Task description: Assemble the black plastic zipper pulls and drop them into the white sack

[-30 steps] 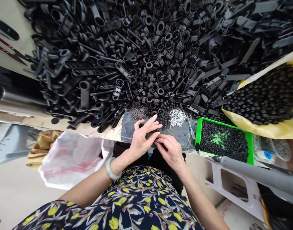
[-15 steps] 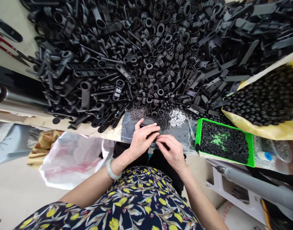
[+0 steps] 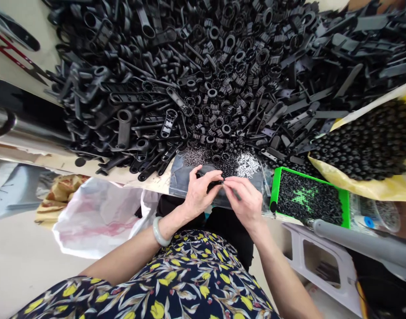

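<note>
Small dark part (image 3: 220, 181) lay between the two hands, over the near portion of the dark mat (image 3: 181, 180). It was to the right of the left palm and to the left of the right palm. Both sets of fingertips met at it, so neither hand was clearly nearer. Long axis: could not be told, most of the part being covered by fingers.

Left hand (image 3: 199, 191): grip closed on the part between thumb and fingers, index raised in an arch. Right hand (image 3: 245, 198): thumb and fingertips drawn together at the part's right side; could not tell whether they pinched the part itself or some smaller piece.

Surroundings: silver pins (image 3: 247, 165) lay just beyond the right fingers, small black pieces (image 3: 227, 167) beside them to the left, and brownish pins (image 3: 193, 156) beyond the left fingers. Farther back on the surface (image 3: 158, 182), black rings (image 3: 226, 129) stood heaped, with black handles (image 3: 124, 126) to the left and flat black blades (image 3: 349, 80) to the right. Green tray (image 3: 274, 191) lay right of the right hand; yellow bag (image 3: 358, 188) behind it.

Obstruction: nothing was seen between the two sets of fingertips except the part; the fingers themselves blocked the view.
</note>
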Action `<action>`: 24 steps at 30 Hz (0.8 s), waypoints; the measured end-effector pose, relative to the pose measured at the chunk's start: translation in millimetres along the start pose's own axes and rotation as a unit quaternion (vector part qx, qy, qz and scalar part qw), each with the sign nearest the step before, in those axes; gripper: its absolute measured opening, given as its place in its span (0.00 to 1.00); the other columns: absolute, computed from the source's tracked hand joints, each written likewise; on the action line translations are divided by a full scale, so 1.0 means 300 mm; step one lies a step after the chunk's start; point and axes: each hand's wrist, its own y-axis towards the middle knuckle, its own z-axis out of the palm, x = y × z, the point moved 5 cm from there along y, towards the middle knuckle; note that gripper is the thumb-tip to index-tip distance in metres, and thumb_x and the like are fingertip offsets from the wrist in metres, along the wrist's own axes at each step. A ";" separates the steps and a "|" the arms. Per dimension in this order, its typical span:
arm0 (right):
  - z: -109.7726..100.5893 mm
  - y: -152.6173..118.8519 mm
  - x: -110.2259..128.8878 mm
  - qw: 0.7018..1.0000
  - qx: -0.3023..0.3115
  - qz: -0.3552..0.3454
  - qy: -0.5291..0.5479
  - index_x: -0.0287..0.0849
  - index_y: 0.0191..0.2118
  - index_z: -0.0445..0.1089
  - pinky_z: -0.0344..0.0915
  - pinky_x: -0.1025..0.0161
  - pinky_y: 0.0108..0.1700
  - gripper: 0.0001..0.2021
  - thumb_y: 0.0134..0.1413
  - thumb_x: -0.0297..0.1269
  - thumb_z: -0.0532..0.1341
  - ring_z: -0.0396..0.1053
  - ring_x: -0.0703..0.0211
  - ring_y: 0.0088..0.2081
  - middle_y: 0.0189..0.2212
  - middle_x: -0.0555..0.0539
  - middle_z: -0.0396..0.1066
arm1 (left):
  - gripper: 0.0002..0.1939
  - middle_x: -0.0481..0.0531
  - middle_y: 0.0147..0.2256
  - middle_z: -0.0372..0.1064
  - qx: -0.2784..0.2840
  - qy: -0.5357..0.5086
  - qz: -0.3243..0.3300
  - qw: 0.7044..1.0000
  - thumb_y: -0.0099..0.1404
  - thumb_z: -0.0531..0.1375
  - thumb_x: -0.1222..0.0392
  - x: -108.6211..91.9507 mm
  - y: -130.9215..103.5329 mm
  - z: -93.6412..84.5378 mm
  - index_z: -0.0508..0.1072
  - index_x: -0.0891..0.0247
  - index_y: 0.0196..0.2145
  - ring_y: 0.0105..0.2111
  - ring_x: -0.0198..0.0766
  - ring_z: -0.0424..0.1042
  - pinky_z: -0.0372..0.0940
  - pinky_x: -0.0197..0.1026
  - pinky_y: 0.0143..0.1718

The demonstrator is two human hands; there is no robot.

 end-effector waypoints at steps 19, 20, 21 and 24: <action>-0.091 -0.064 0.059 0.990 0.065 -0.100 -0.069 0.51 0.68 0.68 0.79 0.50 0.58 0.28 0.66 0.23 0.62 0.79 0.50 0.55 0.59 0.42 0.77 | 0.06 0.49 0.46 0.84 -0.018 -0.018 0.023 0.999 0.74 0.63 0.60 0.004 0.001 -0.008 0.78 0.55 0.47 0.45 0.43 0.84 0.49 0.63 0.72; -0.128 -0.119 0.067 0.993 0.039 -0.071 -0.080 0.53 0.66 0.70 0.80 0.49 0.57 0.28 0.64 0.23 0.64 0.80 0.49 0.54 0.57 0.44 0.79 | 0.05 0.49 0.45 0.84 -0.019 -0.020 0.025 0.999 0.74 0.63 0.59 0.005 0.001 -0.006 0.78 0.55 0.47 0.45 0.43 0.84 0.49 0.63 0.72; -0.171 -0.183 0.071 0.995 0.006 -0.033 -0.090 0.54 0.63 0.73 0.81 0.48 0.54 0.27 0.63 0.24 0.65 0.81 0.47 0.51 0.54 0.45 0.80 | 0.05 0.48 0.45 0.84 -0.022 -0.021 0.026 0.999 0.74 0.63 0.59 0.005 0.001 -0.006 0.78 0.54 0.46 0.45 0.43 0.84 0.48 0.63 0.72; -0.307 -0.385 0.039 0.984 -0.098 0.128 -0.075 0.58 0.49 0.80 0.81 0.43 0.39 0.14 0.61 0.32 0.67 0.82 0.41 0.40 0.37 0.46 0.82 | 0.04 0.48 0.45 0.84 -0.031 -0.018 0.032 0.999 0.74 0.63 0.60 0.006 0.001 -0.006 0.78 0.54 0.45 0.44 0.42 0.84 0.49 0.62 0.72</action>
